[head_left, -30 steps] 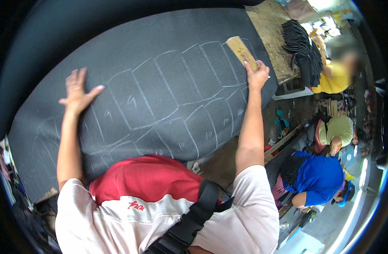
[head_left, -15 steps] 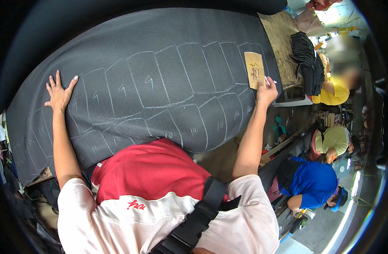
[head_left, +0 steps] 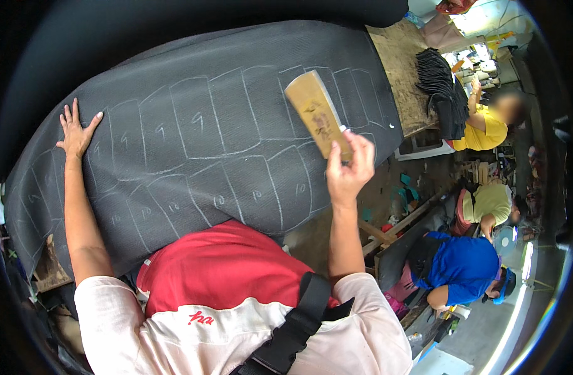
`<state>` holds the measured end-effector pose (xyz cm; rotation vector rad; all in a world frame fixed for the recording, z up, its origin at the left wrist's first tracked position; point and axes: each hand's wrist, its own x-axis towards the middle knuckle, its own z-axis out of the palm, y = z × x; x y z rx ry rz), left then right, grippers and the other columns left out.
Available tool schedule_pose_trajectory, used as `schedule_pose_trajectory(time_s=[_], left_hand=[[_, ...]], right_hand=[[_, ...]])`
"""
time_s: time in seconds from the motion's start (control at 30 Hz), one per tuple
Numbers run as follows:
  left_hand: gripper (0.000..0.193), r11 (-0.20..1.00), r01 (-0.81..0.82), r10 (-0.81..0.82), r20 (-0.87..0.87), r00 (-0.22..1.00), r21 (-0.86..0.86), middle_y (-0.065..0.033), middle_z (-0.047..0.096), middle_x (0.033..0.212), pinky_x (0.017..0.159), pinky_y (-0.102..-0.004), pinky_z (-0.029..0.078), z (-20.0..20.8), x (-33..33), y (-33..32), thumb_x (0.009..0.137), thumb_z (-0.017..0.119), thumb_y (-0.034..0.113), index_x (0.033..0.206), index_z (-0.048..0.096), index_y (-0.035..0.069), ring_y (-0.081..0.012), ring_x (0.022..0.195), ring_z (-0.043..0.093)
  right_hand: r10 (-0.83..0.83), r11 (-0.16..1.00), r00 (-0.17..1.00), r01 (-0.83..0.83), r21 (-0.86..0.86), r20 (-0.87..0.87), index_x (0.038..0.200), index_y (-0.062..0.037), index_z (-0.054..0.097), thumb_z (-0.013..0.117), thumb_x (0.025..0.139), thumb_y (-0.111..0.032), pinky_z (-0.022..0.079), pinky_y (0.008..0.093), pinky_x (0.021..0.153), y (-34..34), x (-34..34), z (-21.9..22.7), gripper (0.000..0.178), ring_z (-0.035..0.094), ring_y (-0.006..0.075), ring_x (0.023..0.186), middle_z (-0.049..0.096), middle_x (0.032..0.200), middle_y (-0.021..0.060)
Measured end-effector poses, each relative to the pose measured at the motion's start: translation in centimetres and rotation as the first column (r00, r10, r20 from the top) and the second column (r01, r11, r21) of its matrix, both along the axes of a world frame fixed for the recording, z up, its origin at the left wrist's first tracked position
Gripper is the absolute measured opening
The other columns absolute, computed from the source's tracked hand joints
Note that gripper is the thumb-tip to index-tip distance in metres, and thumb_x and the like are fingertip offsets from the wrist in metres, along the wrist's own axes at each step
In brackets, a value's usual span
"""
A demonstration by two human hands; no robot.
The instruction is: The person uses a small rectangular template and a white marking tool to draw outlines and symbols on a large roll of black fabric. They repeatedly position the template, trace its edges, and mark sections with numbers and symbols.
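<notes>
Two hands out: right hand (head_left: 349, 172) pinches tan template (head_left: 317, 122) at its lower end, long axis toward 11 o'clock over dark sheet (head_left: 236, 87); left hand (head_left: 77, 131) lies splayed flat, well apart at 9 o'clock

Place: small manufacturing workshop.
Bench: dark sheet (head_left: 236, 112), chalked with rows of outlined pieces, fills centre frame.
Upper right: worn wooden table (head_left: 396, 69) with stack of cut dark pieces (head_left: 439, 87).
Right edge: seated workers (head_left: 480, 128) on cluttered floor.
</notes>
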<state>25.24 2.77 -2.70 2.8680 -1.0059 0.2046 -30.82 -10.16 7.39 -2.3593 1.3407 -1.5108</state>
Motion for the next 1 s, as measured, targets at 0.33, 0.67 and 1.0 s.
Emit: schedule_pose_trajectory(time_s=[0.33,0.67,1.0], left_hand=[[0.097,0.999,-0.020,0.020,0.012,1.000,0.028,-0.0055,0.014,0.153,0.096,-0.0758,0.013,-0.3,1.1,-0.5,0.067,0.056,0.075,0.145,0.018,0.032,-0.0295,0.141,0.009],[0.099,1.000,-0.002,0.002,0.005,1.000,0.001,-0.0082,0.015,0.153,0.097,-0.0751,0.012,0.1,1.1,-0.5,0.066,0.056,0.075,0.145,0.019,0.030,-0.0304,0.141,0.008],[0.083,0.967,0.023,-0.042,-0.071,0.997,-0.253,-0.0155,0.026,0.147,0.094,-0.0742,0.019,2.9,-6.1,-1.9,0.072,0.071,0.047,0.140,0.032,0.018,-0.0337,0.138,0.017]], right_hand=[[-0.122,0.992,0.989,0.118,-0.045,-0.083,0.102,-0.0041,0.063,0.065,0.070,0.007,0.049,0.0356,0.068,0.9,-2.8,-1.2,0.033,0.058,0.0272,0.081,0.055,0.091,0.0128],[-0.303,0.951,0.950,0.297,-0.088,-0.069,0.104,-0.0031,0.061,0.063,0.071,0.006,0.048,0.0372,0.068,-1.4,-7.7,-1.7,0.034,0.058,0.0290,0.082,0.054,0.091,0.0140],[-0.111,0.829,0.747,-0.294,0.476,0.655,0.113,0.0051,0.055,0.063,0.075,0.011,0.052,0.0255,0.076,-0.6,-4.0,-3.3,0.039,0.062,0.0140,0.085,0.063,0.099,0.0113]])
